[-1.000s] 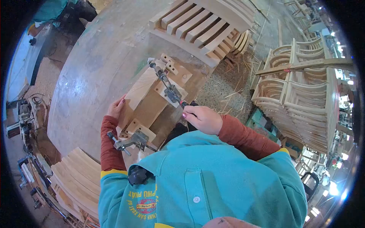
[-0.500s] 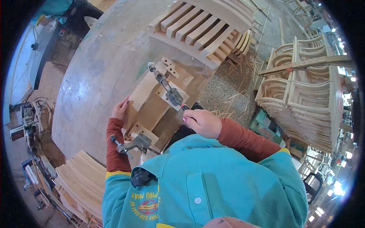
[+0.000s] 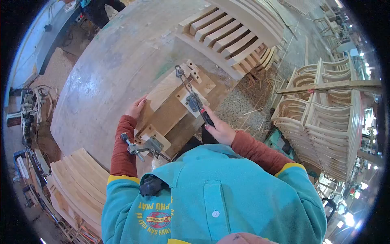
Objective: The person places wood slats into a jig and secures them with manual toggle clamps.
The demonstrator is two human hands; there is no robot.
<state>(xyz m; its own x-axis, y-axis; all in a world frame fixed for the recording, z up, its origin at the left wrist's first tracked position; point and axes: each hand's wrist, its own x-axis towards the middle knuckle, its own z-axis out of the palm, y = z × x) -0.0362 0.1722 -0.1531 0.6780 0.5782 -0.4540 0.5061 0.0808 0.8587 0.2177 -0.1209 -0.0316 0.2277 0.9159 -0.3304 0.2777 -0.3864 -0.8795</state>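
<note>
Across the head view, a worn grey table (image 3: 101,81) is spread, with slatted wooden parts (image 3: 227,34) stacked at its far right corner and a wooden jig (image 3: 182,129) set along its near right edge. Along the jig's outer edge a pale wooden piece (image 3: 164,91) is laid — its side is touched by the left hand (image 3: 136,109), though whether it is gripped cannot be told. Between thumb and fingers of the right hand (image 3: 219,129), the black-and-red handle (image 3: 208,118) of a toggle clamp (image 3: 194,101) is grasped. A second clamp (image 3: 151,146) is mounted at the jig's near left corner — beside the left sleeve (image 3: 125,140).
</note>
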